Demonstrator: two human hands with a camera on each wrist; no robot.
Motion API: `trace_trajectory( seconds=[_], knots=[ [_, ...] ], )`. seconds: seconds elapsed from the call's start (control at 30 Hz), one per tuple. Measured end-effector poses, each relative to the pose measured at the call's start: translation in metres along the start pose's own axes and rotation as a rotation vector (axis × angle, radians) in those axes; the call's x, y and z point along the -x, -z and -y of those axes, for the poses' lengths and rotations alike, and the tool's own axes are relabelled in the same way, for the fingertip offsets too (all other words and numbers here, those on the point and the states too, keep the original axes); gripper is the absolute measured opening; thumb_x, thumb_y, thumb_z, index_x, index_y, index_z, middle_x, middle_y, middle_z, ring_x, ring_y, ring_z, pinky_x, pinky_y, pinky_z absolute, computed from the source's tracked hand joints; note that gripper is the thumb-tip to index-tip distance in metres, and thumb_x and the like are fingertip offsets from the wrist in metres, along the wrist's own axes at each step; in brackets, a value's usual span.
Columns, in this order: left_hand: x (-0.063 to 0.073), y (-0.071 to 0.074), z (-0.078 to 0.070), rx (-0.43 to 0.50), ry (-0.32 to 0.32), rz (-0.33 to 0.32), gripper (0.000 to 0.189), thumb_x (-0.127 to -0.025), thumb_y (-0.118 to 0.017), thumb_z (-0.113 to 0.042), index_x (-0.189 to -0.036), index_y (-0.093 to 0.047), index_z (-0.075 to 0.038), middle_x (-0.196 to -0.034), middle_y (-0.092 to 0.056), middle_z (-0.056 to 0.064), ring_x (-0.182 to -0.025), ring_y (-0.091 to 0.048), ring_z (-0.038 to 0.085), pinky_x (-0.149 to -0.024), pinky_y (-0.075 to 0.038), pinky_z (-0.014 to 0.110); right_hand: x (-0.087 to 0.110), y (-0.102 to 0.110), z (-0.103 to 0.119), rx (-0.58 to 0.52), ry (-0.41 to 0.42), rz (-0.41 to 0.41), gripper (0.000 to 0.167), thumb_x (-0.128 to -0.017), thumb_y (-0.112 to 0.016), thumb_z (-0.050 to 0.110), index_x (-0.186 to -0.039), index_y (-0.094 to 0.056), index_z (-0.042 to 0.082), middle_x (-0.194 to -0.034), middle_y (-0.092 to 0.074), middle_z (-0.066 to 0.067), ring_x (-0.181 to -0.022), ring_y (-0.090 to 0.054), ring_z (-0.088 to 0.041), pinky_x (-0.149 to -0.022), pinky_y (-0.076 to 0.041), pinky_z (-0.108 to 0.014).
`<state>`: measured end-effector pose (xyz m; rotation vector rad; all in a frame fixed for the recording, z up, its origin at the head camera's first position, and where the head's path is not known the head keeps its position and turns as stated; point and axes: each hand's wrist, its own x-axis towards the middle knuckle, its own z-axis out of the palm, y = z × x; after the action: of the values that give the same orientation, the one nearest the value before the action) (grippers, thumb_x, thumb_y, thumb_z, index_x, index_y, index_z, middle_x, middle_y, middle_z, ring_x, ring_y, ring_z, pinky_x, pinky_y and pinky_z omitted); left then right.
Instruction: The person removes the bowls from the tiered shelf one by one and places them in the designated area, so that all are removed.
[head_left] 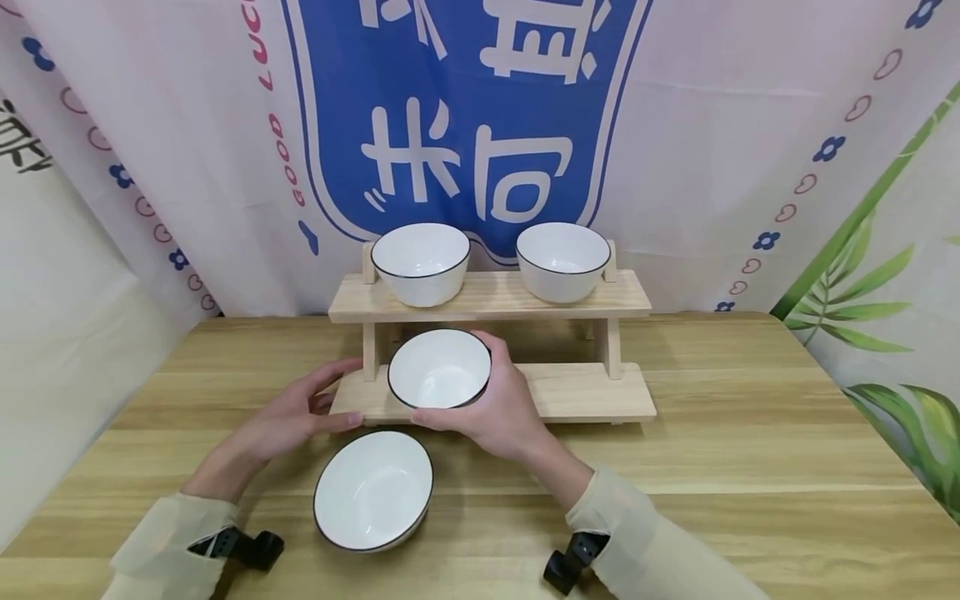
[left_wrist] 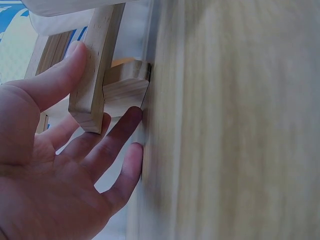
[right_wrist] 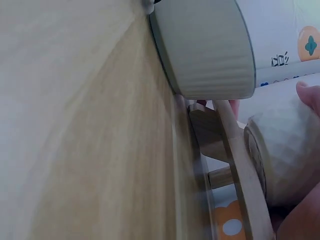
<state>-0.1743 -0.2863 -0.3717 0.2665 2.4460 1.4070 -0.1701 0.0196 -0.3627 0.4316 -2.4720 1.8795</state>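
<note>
My right hand [head_left: 504, 402] grips a white bowl [head_left: 438, 371] with a dark rim, thumb on the near side and fingers round the far side. That bowl sits over the lower shelf, left of its middle; its faceted outer wall [right_wrist: 287, 145] shows in the right wrist view. At the left end of the wooden two-tier stand [head_left: 592, 398], my left hand [head_left: 303, 412] holds the lower board. In the left wrist view its thumb [left_wrist: 75, 60] lies against the board and the fingers reach underneath. Another white bowl [head_left: 373, 492] stands on the table in front, between my forearms.
Two more white bowls, one left [head_left: 422, 267] and one right [head_left: 562, 262], stand on the upper shelf [head_left: 491, 298]. Behind the wood-grain table [head_left: 750, 467] hangs a printed cloth [head_left: 705, 167]. The front bowl is close to the stand's near edge.
</note>
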Motion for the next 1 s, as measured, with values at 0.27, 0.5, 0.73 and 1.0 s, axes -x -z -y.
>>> trace_trajectory(
  seconds=[0.27, 0.5, 0.73, 1.0],
  knots=[
    [0.001, 0.002, 0.0, -0.026, -0.003, -0.002, 0.091, -0.099, -0.079, -0.03, -0.171, -0.025, -0.017, -0.176, -0.022, 0.026, -0.155, -0.037, 0.056, -0.122, -0.032, 0.073, 0.009, 0.009, 0.004, 0.011, 0.022, 0.03, 0.119, -0.062, -0.106, 0.032, -0.159, -0.039, 0.013, -0.144, -0.062, -0.008, -0.123, -0.068, -0.024, -0.105, -0.057, -0.044],
    [0.001, 0.0, -0.001, -0.011, -0.008, -0.001, 0.09, -0.099, -0.079, -0.028, -0.171, -0.026, -0.015, -0.176, -0.022, 0.026, -0.156, -0.036, 0.055, -0.123, -0.032, 0.069, 0.019, 0.017, 0.01, -0.003, 0.041, 0.047, 0.118, -0.062, -0.106, 0.029, -0.158, -0.04, 0.012, -0.144, -0.062, -0.008, -0.12, -0.069, -0.025, -0.102, -0.058, -0.043],
    [-0.001, -0.001, -0.002, -0.004, -0.005, 0.002, 0.09, -0.099, -0.079, -0.026, -0.171, -0.026, -0.014, -0.176, -0.019, 0.027, -0.156, -0.034, 0.056, -0.124, -0.03, 0.071, 0.026, 0.026, 0.011, -0.017, 0.027, 0.065, 0.117, -0.06, -0.106, 0.026, -0.157, -0.042, 0.014, -0.144, -0.062, -0.005, -0.12, -0.07, -0.025, -0.101, -0.059, -0.041],
    [0.001, 0.0, -0.002, -0.025, 0.003, 0.001, 0.091, -0.099, -0.079, -0.029, -0.171, -0.025, -0.016, -0.176, -0.02, 0.027, -0.156, -0.034, 0.057, -0.122, -0.031, 0.074, 0.035, 0.034, 0.015, -0.099, 0.022, 0.107, 0.109, -0.064, -0.103, 0.023, -0.155, -0.043, 0.012, -0.146, -0.059, -0.012, -0.119, -0.07, -0.028, -0.098, -0.061, -0.04]
  ],
)
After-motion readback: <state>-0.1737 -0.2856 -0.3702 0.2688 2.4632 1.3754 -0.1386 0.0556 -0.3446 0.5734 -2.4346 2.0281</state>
